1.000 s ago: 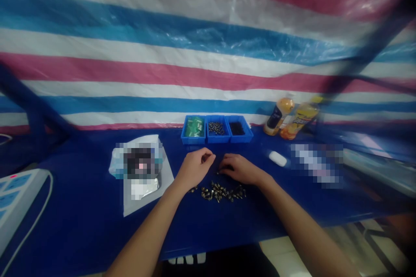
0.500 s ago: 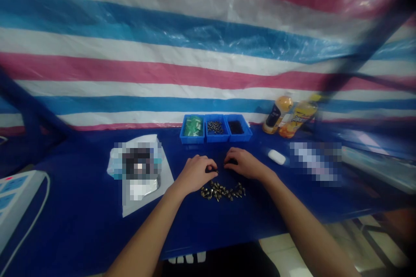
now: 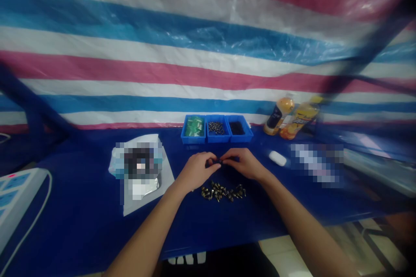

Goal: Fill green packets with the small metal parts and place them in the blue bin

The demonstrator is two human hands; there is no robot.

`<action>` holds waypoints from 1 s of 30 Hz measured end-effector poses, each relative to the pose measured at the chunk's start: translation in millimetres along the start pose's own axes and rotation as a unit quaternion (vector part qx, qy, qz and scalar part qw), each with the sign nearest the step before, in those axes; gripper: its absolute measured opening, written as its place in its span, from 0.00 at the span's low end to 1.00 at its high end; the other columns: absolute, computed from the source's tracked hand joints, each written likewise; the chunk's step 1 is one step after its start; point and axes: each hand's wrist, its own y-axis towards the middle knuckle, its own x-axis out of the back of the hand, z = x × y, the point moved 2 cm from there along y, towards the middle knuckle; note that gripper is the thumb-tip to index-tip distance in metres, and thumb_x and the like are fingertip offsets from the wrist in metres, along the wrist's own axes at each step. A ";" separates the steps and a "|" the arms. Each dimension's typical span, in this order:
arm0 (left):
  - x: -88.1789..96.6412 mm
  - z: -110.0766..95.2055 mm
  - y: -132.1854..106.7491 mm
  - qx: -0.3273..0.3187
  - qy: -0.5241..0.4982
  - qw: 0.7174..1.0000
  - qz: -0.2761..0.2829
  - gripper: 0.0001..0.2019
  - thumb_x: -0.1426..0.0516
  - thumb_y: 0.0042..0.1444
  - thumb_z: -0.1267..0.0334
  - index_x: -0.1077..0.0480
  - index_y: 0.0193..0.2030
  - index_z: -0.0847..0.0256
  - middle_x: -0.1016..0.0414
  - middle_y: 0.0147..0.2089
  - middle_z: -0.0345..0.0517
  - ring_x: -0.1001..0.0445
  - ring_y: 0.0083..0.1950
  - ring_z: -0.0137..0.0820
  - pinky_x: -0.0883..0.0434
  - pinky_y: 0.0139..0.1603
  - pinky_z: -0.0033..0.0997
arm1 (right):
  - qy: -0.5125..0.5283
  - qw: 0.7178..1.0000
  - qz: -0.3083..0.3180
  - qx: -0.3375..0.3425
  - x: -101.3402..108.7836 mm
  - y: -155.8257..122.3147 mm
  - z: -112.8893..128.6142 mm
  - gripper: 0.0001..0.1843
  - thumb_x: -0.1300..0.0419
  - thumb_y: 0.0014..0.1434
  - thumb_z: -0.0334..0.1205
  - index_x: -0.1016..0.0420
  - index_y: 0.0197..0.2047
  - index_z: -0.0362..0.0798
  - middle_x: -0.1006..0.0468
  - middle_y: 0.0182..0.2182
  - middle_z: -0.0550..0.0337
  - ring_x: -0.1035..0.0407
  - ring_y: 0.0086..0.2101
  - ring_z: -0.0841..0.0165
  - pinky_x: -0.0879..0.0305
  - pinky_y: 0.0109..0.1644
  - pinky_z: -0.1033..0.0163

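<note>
My left hand (image 3: pixel 196 169) and my right hand (image 3: pixel 241 163) meet over the blue table (image 3: pixel 81 225), fingertips pinched together on a small dark part (image 3: pixel 217 163) between them. Just in front of the hands lies a heap of small metal parts (image 3: pixel 222 191). Behind the hands stand three blue bins: one with green pieces (image 3: pixel 194 128), one with small metal parts (image 3: pixel 216 128), one with black pieces (image 3: pixel 237 128).
A white sheet with a blurred object (image 3: pixel 141 169) lies at the left. A white power strip (image 3: pixel 16 190) sits at the far left edge. Two orange drink bottles (image 3: pixel 290 119) and a small white object (image 3: pixel 277 158) are at the right. A striped tarp (image 3: pixel 195 52) hangs behind.
My hands were apart on the table near the heap; they have lifted slightly and come together, fingertips now touching around a small dark part.
</note>
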 end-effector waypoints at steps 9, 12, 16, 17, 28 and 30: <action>2.2 -4.9 -1.1 0.008 -0.045 0.999 -0.006 0.10 0.45 0.60 0.55 0.26 0.40 0.56 0.24 0.35 0.40 0.27 0.35 0.31 0.36 0.36 0.30 | -0.055 0.996 -0.009 -0.063 -1.0 -0.9 -1.9 0.20 0.47 0.65 0.50 0.27 0.28 0.45 0.27 0.22 0.64 0.37 0.24 0.72 0.44 0.30 0.66; 2.2 -4.1 -1.3 0.017 -0.039 0.999 -0.008 0.11 0.46 0.60 0.54 0.26 0.41 0.56 0.23 0.36 0.40 0.27 0.35 0.31 0.35 0.37 0.30 | -0.061 0.994 -0.027 -0.087 -2.4 0.1 -7.9 0.24 0.49 0.65 0.52 0.31 0.24 0.46 0.34 0.18 0.65 0.42 0.22 0.73 0.47 0.27 0.66; 3.0 -2.6 -1.4 0.023 -0.005 1.000 -0.001 0.13 0.45 0.59 0.51 0.25 0.40 0.56 0.23 0.35 0.41 0.27 0.35 0.33 0.36 0.37 0.31 | 0.037 0.974 -0.196 -0.104 0.0 2.3 -13.7 0.19 0.47 0.63 0.54 0.30 0.46 0.47 0.29 0.27 0.63 0.37 0.25 0.71 0.41 0.29 0.65; 3.1 -1.9 -1.5 0.024 0.013 1.000 0.006 0.13 0.44 0.57 0.49 0.25 0.40 0.55 0.23 0.35 0.41 0.27 0.36 0.34 0.36 0.37 0.32 | 0.053 0.965 -0.234 -0.109 1.3 2.4 -14.2 0.21 0.47 0.63 0.54 0.33 0.51 0.48 0.29 0.28 0.63 0.37 0.25 0.70 0.40 0.29 0.65; -3.9 1.2 -3.3 -0.009 0.098 0.994 0.050 0.12 0.39 0.53 0.54 0.27 0.44 0.50 0.25 0.38 0.40 0.29 0.41 0.39 0.39 0.41 0.36 | -0.062 0.994 -0.046 -0.074 -4.4 -0.6 -6.1 0.12 0.42 0.61 0.47 0.24 0.41 0.48 0.27 0.24 0.63 0.36 0.24 0.71 0.43 0.30 0.66; -6.1 -0.9 -3.3 -0.023 0.100 0.993 0.056 0.10 0.40 0.54 0.56 0.26 0.43 0.51 0.25 0.38 0.41 0.29 0.42 0.39 0.39 0.41 0.36 | -0.103 0.992 0.048 -0.053 -8.1 -2.0 -5.6 0.10 0.40 0.59 0.45 0.22 0.38 0.49 0.24 0.25 0.63 0.33 0.25 0.71 0.43 0.31 0.66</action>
